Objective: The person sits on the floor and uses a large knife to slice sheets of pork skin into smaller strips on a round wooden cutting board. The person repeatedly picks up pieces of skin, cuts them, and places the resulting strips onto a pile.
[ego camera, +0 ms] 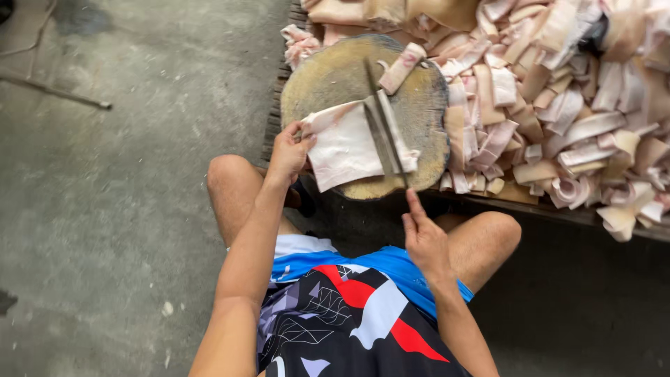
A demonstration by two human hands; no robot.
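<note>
Nearest the camera sits the person, knees apart, in blue shorts (363, 269) and a patterned shirt. The right hand (424, 241) hangs just short of the near rim of the round chopping block (328, 73), fingers loosely extended, touching nothing; its forefinger points toward the cleaver (382, 129). The left hand (288, 155) pinches the left corner of a pale slab of pork skin (345, 150), which lies across the near half of the block and overhangs its near edge. The cleaver rests on the slab, blade flat, its handle reaching toward the far side. The step in hand looks like squaring the slab up for cutting; the next move would call for the right hand to grasp the cleaver. Farther right, cut strips of skin (558, 105) crowd the table up to the block's right rim, so open room lies only left, over the concrete floor (105, 174).
</note>
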